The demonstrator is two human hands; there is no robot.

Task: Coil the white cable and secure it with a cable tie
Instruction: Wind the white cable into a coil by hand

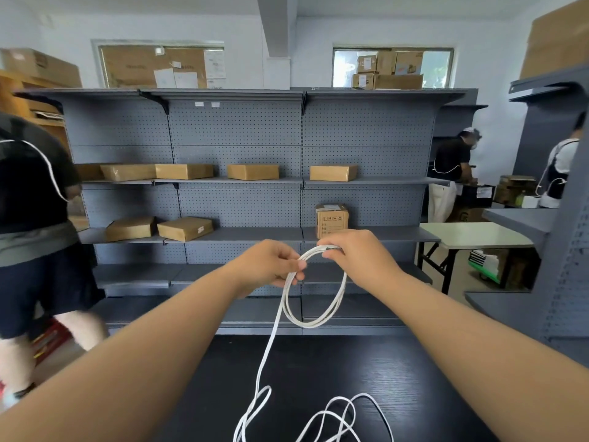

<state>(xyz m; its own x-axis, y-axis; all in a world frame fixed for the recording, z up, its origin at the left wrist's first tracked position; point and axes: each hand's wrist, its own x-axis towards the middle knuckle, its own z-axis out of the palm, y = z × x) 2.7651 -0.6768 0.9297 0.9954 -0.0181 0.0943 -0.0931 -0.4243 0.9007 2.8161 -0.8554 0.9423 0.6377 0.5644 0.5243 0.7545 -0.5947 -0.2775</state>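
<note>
White cable (310, 324) is hanging as a small coil between my two hands, raised over a black wood-grain table (398, 371), while its loose remainder is lying in tangled loops on the tabletop nearest me. Beyond the table, grey pegboard shelving (236, 129) is spanning the room, carrying flat brown parcels (252, 172) and one upright carton (331, 220). A person in dark shorts (32, 202) is standing at the far left, and another person in a black top (451, 161) is working at the far right behind a pale folding table (471, 234).

My left hand (271, 264) is pinching the coil's left side, thumb and curled fingers closed on the strands. My right hand (353, 253) is gripping the top of the coil, fingers curled over it.

The coil is hanging roughly upright, an oval with its long axis running top to bottom and its open face toward me. From my left hand one strand is dropping down and slightly left to the table.
</note>
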